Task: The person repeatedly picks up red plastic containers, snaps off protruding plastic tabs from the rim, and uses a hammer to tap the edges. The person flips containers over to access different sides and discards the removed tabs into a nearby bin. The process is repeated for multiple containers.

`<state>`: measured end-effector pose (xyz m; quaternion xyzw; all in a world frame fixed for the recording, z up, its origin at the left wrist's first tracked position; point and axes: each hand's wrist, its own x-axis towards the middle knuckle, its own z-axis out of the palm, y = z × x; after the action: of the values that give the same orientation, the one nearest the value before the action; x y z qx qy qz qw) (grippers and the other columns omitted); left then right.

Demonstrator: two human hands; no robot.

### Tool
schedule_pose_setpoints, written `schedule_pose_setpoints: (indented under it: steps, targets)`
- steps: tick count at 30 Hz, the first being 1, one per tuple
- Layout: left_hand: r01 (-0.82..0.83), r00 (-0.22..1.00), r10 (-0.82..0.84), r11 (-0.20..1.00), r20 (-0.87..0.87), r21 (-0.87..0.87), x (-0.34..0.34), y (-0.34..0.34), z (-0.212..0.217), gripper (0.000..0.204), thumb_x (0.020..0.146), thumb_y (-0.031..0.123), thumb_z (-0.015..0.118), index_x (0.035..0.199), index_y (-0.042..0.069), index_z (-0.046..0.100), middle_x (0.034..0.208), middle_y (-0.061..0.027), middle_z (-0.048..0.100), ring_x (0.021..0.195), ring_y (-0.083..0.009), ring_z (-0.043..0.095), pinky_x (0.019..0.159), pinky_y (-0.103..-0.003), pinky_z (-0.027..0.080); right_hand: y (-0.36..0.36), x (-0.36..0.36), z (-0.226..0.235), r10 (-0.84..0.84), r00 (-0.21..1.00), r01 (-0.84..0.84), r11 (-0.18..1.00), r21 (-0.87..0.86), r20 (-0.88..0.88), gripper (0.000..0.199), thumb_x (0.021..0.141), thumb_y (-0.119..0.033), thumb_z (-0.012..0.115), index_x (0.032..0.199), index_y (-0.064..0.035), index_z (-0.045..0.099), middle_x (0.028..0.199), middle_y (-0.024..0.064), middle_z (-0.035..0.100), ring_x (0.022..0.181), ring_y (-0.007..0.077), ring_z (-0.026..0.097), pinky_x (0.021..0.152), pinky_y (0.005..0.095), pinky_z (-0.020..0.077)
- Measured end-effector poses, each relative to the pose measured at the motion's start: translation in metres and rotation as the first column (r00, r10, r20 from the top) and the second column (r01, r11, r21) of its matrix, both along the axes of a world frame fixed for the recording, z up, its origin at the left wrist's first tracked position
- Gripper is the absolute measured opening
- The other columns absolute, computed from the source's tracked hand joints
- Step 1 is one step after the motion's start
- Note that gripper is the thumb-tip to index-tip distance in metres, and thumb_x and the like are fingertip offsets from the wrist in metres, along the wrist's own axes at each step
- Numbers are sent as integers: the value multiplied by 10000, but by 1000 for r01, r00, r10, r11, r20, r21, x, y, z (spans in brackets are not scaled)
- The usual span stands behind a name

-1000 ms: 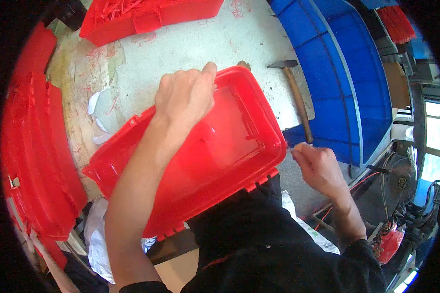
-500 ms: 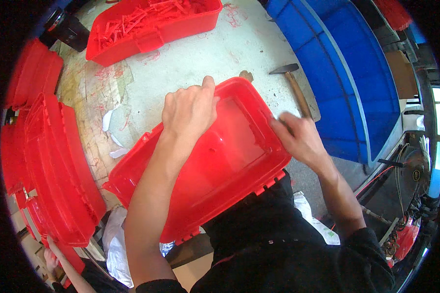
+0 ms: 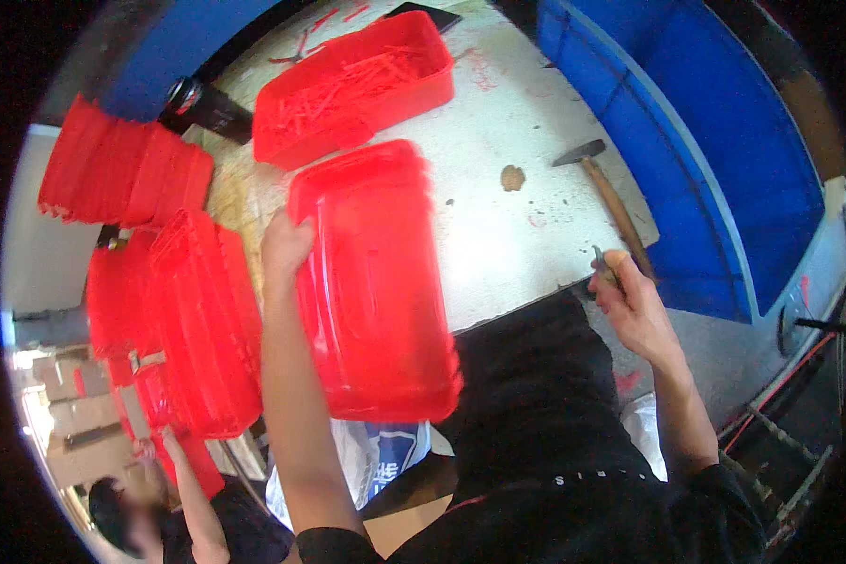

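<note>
A red plastic bin (image 3: 376,282) is held tilted in front of me, its long side running away from my body. My left hand (image 3: 288,249) is closed on its left edge near the far end. To the right of the bin, apart from it, my right hand (image 3: 633,305) is closed round a small tool with a curved metal tip (image 3: 600,256); its handle is mostly hidden by the fingers. Just beyond the bin stands another red bin (image 3: 414,97), holding many thin red plastic strips (image 3: 362,83).
A hammer (image 3: 614,197) lies at the table's right side, beside a large blue crate (image 3: 663,150). Stacked red bins (image 3: 202,329) rise on the left, near a black bottle (image 3: 211,111). At lower left a co-worker's arm (image 3: 193,498) reaches to a red piece.
The bin has swung left and turned from lying across my front to pointing away. My right hand has come off its rim, and the small tool now shows. My view has shifted.
</note>
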<state>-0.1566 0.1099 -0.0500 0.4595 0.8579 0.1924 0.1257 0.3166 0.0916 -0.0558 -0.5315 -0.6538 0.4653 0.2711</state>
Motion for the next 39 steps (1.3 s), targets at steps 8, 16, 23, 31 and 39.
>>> schedule_pose_setpoints:
  steps: [8, 16, 23, 31, 39]
  targets:
    - [-332, 870, 80, 825, -487, -458, 35, -109, 65, 437, 951, 339, 617, 1235, 8, 630, 1058, -174, 714, 972, -336, 689, 893, -453, 531, -18, -4, -28, 44, 991, -87, 924, -371, -124, 176, 1047, -171, 494, 1045, -31, 600, 737, 4, 587, 637, 74, 533, 579, 243, 450]
    - [834, 446, -816, 528, -367, -160, 119, 35, 29, 481, 874, 465, 689, 1112, 52, 623, 1001, -206, 697, 920, -374, 683, 781, -473, 542, -13, -73, -28, 142, 925, -246, 931, -271, -353, 216, 1057, -195, 463, 968, -33, 575, 684, 2, 544, 625, 80, 504, 576, 262, 429]
    - [616, 727, -568, 787, -387, 3, 123, 51, 4, 431, 886, 470, 690, 871, 57, 570, 696, -184, 673, 635, -389, 675, 541, -469, 515, 38, -91, -23, 17, 959, -67, 984, -167, -284, 286, 1056, -219, 466, 913, -3, 589, 647, 50, 540, 621, 117, 518, 592, 303, 444]
    - [522, 768, -433, 851, -471, 68, 125, 48, -17, 493, 837, 570, 716, 841, 99, 570, 654, -129, 671, 571, -325, 678, 477, -415, 489, 65, -99, -32, 0, 961, -92, 942, -322, -277, 320, 1066, -252, 468, 896, -14, 597, 664, 8, 517, 649, 90, 473, 610, 285, 421]
    - [510, 756, -416, 858, -506, 57, 127, 50, -17, 501, 848, 570, 702, 820, 95, 544, 640, -138, 669, 552, -333, 674, 469, -421, 490, 56, -102, -31, -20, 952, -80, 947, -312, -306, 303, 1072, -244, 466, 918, -18, 596, 705, -16, 514, 686, 68, 459, 625, 266, 417]
